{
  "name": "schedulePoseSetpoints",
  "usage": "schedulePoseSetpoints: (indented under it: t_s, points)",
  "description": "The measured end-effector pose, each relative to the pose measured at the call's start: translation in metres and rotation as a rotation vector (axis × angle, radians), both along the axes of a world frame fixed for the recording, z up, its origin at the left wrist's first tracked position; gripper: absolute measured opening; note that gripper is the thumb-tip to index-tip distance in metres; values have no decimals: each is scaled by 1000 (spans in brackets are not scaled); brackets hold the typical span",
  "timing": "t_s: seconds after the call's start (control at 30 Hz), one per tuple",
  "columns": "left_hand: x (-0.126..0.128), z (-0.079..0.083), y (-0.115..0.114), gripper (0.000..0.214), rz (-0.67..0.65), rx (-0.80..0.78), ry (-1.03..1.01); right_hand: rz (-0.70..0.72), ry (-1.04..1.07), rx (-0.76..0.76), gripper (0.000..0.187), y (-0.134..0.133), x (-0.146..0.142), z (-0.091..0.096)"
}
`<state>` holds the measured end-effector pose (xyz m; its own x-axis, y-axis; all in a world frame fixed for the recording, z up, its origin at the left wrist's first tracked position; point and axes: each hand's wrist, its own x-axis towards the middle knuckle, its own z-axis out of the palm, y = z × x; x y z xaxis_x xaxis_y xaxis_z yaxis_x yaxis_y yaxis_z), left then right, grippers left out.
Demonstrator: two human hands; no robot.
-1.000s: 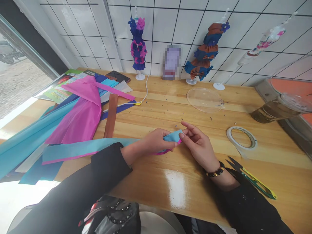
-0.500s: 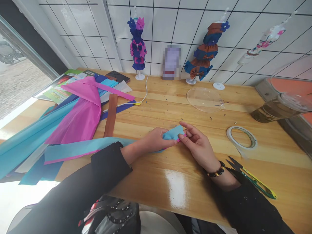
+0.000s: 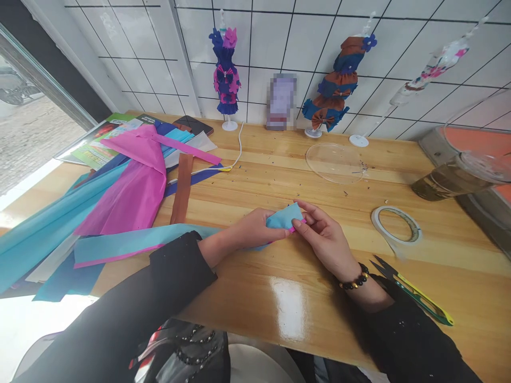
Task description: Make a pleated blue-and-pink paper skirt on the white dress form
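Observation:
A strip of light blue fabric with a pink edge [image 3: 284, 217] is folded between my two hands above the table. My left hand [image 3: 255, 230] is closed on its left part, the thumb lying along the lower side. With thumb and fingers, my right hand [image 3: 322, 234] pinches the right end, where a bit of pink shows. The strip's long tail [image 3: 128, 242] runs left beneath my left forearm. Thread snips with a yellow and green handle [image 3: 415, 291] lie beside my right wrist, and a roll of white tape [image 3: 396, 225] rests farther back.
Pink cloth [image 3: 139, 181] and blue cloth [image 3: 96, 194] are heaped at the left, near a brown strip [image 3: 181, 189]. Decorated stands [image 3: 227, 74] line the tiled wall. A clear plastic disc [image 3: 334, 164] lies mid-table; a cup of dark liquid [image 3: 455, 175] is at right.
The blue fabric's upper right corner has risen slightly between my fingers. Both hands keep their hold in nearly the same place.

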<state>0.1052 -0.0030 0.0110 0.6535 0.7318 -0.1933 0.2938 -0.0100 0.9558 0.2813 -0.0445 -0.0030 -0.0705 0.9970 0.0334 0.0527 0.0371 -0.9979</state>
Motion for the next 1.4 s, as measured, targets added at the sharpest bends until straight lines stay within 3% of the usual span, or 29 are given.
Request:
schedulePoseSetpoints:
  t_s: [1.4]
  points:
    - [0, 0, 1, 30, -4, -26, -51, 12, -2, -5, 44, 0, 0, 0]
